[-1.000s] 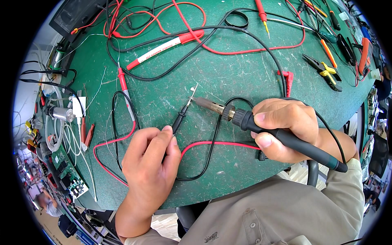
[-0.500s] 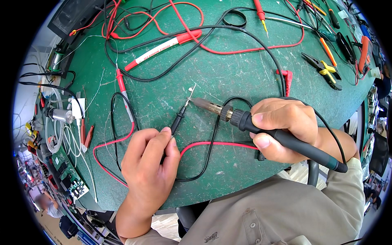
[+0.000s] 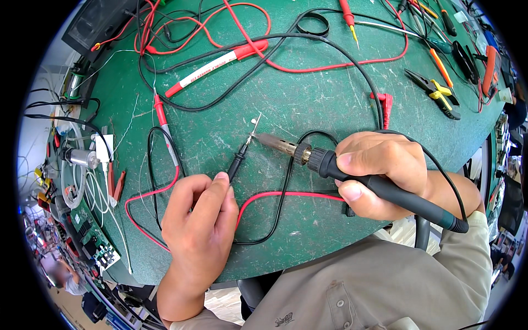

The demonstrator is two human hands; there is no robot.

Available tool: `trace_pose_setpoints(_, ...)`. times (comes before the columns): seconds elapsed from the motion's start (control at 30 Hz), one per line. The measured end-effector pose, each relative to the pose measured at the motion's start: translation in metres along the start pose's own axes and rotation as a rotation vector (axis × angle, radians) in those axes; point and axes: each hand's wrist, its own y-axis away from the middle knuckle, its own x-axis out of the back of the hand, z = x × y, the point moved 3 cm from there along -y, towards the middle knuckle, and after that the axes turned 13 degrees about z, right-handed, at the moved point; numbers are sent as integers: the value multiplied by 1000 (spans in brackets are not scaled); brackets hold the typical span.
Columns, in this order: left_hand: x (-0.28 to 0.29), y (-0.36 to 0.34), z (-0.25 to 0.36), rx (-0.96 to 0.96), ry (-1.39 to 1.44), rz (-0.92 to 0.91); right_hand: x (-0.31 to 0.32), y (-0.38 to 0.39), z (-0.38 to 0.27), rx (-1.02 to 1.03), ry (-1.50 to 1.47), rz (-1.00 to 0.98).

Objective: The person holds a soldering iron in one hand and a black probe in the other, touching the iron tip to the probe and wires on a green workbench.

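Observation:
Between the fingers of my left hand (image 3: 201, 223) is a black test probe (image 3: 237, 161), its thin metal tip pointing up and away over the bench. My right hand (image 3: 382, 176) grips a soldering iron (image 3: 379, 190) by its black handle. The iron's tip meets or nearly meets the probe's metal near its base; actual contact is too small to tell. A small whitish speck (image 3: 253, 121) shows beside the probe tip. To the left lies a red and grey probe (image 3: 166, 129), its red lead looping toward my left hand.
On the green mat (image 3: 308, 99) lie a red and white marker (image 3: 214, 69), tangled red and black leads, and another red probe (image 3: 348, 14). Yellow and black pliers (image 3: 435, 94) and several screwdrivers are at the right. A circuit board (image 3: 93, 234) stands at the left edge.
My left hand and the black probe have shifted slightly left. The soldering iron has followed a little to the left, its tip still beside the probe's metal.

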Motion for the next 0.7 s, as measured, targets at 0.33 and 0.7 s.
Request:
trace_pose_setpoints(0.33, 1, 0, 2, 14, -1, -16, 0, 1, 0, -4, 16, 8)
trace_pose_setpoints(0.7, 2, -2, 4, 19, -5, -33, 2, 0, -1, 11, 3, 30)
